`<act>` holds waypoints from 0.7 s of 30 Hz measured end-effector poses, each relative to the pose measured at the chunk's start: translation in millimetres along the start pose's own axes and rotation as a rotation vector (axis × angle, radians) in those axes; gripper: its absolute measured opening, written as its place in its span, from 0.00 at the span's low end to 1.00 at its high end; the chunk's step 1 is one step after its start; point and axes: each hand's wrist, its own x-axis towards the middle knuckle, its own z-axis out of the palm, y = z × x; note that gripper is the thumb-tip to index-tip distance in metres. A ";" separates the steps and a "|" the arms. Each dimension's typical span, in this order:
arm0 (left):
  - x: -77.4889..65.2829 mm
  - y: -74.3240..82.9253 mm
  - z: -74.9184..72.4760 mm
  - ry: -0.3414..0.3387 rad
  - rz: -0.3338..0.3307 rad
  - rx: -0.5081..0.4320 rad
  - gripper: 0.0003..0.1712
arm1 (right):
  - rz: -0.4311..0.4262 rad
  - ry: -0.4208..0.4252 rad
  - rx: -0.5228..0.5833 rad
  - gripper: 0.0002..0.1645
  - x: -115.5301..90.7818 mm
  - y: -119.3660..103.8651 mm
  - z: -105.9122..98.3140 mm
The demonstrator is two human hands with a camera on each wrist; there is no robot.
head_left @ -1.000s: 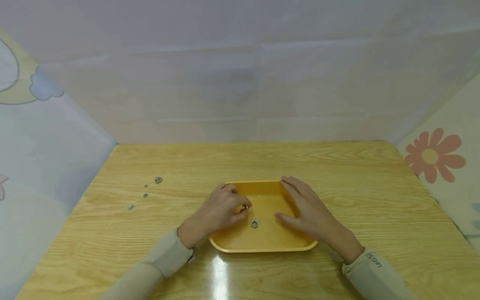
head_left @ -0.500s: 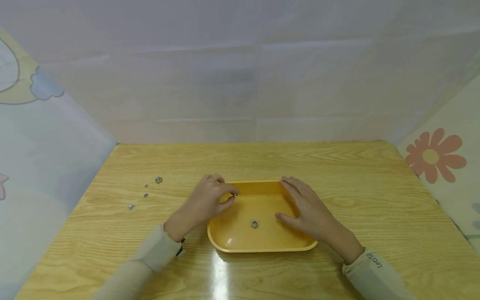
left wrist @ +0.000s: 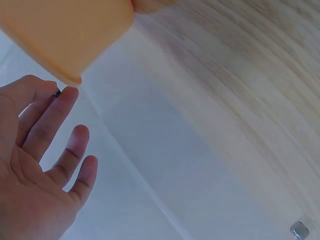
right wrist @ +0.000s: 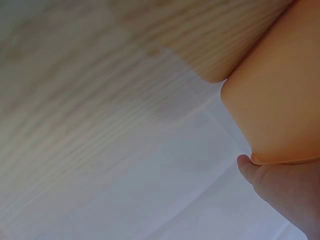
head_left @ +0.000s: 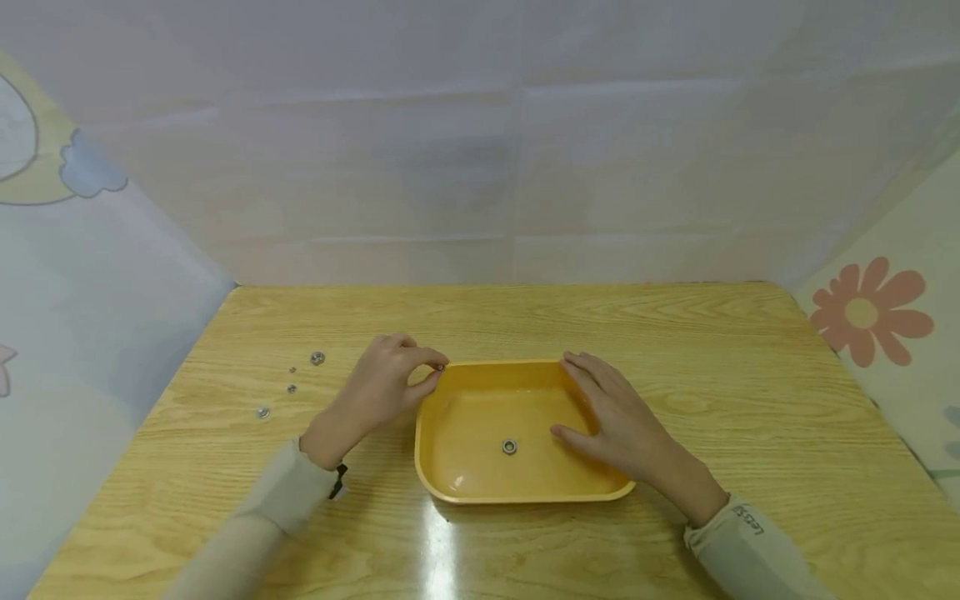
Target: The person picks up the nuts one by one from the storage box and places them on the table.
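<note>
My left hand (head_left: 375,387) pinches a small metal nut (left wrist: 56,93) between thumb and index finger, right by the back left corner of a yellow tray (head_left: 480,482). In the left wrist view its other fingers are loosely bent beneath the tray's rim. My right hand (head_left: 618,421) rests over the right side of the tray with its fingers nearly straight and the thumb pointing inward over the tray. A fingertip shows at the rim in the right wrist view. One larger hex nut (head_left: 509,447) lies on the tray's floor.
Several loose metal pieces lie on the wooden table (head_left: 712,333) to the left, among them a larger one (head_left: 317,358) at the back and a shiny one (head_left: 263,412) nearer the front. A pale covered wall (head_left: 420,183) rises behind the table.
My left hand has moved left and back, from over the inside of the tray to its back left corner, carrying the small nut. The right hand stays on the tray.
</note>
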 end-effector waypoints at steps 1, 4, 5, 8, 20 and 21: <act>-0.8 -2.1 -0.7 0.009 -0.001 0.002 0.07 | -0.001 0.001 -0.002 0.54 0.1 0.0 -0.1; -3.5 -8.2 -3.6 0.026 -0.008 0.007 0.08 | -0.001 -0.001 -0.003 0.53 0.2 -0.1 -0.5; -4.2 -10.3 -4.8 0.028 -0.011 0.010 0.08 | 0.002 -0.003 -0.002 0.54 -0.1 -0.1 -0.6; -6.1 -17.4 -8.2 0.024 -0.028 0.016 0.08 | 0.010 -0.012 0.004 0.54 -0.9 -0.1 -0.7; -14.7 -46.6 -13.5 -0.039 -0.194 -0.001 0.08 | 0.020 -0.023 0.005 0.54 -2.2 0.2 1.4; -15.7 -48.4 -12.8 -0.043 -0.203 -0.001 0.08 | 0.020 -0.022 0.004 0.54 -2.2 -0.1 1.3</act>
